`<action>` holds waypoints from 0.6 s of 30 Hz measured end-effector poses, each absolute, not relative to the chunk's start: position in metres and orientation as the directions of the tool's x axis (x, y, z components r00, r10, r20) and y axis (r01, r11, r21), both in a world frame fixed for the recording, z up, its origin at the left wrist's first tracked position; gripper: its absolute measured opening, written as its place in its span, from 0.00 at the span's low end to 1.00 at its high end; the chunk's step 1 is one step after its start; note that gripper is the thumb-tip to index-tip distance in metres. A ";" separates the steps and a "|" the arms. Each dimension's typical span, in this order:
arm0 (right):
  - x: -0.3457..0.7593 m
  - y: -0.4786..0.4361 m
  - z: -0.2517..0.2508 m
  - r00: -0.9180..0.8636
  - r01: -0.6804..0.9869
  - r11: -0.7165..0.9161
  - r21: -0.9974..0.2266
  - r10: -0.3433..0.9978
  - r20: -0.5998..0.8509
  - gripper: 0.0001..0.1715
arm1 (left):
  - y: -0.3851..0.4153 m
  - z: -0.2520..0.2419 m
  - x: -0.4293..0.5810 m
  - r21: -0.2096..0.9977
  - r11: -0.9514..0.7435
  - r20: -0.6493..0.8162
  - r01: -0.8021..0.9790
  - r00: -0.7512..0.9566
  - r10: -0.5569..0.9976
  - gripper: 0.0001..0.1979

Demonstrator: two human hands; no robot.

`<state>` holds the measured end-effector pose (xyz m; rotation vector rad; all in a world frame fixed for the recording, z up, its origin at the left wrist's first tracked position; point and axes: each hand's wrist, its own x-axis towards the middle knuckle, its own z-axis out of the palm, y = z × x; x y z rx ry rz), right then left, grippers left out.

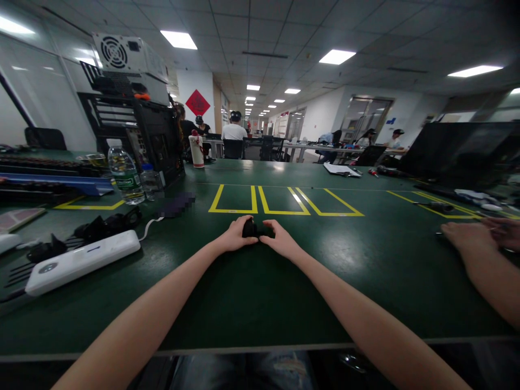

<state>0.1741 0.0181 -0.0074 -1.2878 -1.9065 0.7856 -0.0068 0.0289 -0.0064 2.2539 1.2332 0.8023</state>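
A small black object (249,228) is between my two hands, low over the green table; its kind is too dark to make out. My left hand (234,235) is closed round its left side, fingers over the top and thumb below. My right hand (283,240) curls at the right side, its thumb near the left thumb. The part inside the right hand's grip is dark and hard to separate from the tabletop. Both forearms reach in from the near edge. Just beyond the hands, yellow tape outlines (233,211) mark the table.
At left are a white power strip (87,261), a water bottle (124,176), a smaller bottle (150,181) and a black computer case (156,141). Another person's hand (471,235) works at the right edge. A clipboard (339,169) lies at the back right; a large black screen (467,154) stands there.
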 end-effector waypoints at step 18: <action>0.185 0.013 0.003 -0.239 0.738 0.335 -0.585 0.942 0.237 0.21 | 0.016 0.006 -0.007 0.673 -0.418 0.170 0.610 0.423 0.890 0.34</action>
